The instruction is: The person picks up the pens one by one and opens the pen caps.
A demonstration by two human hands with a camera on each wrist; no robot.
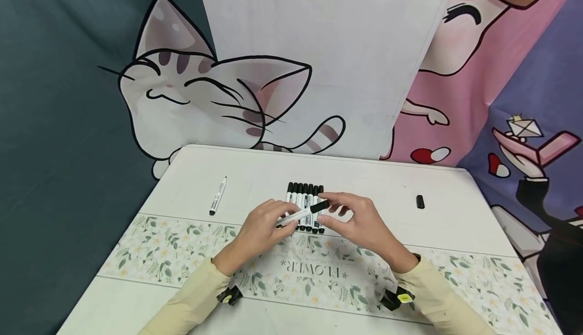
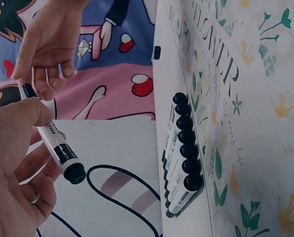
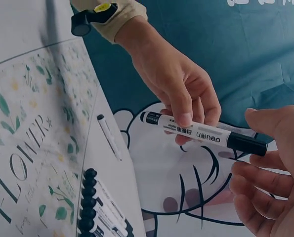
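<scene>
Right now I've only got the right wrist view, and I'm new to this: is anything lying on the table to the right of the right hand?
Observer: Yes, a loose black cap lies on the table, to the right of the right hand in the head view.
Operator: My picture cuts off a row of markers at the bottom. How many are there?
Observer: Seven, side by side; the left wrist view shows all their near ends.

- We see a white table (image 1: 364,185) crossed by a flowered band (image 1: 182,246) lettered "FLOWER".
- At the band's far edge, we count seven capped markers (image 1: 305,197) side by side.
- Left of these, we find one uncapped marker (image 1: 218,197), slanting.
- Well to their right, we spot a loose black cap (image 1: 420,202).
</scene>
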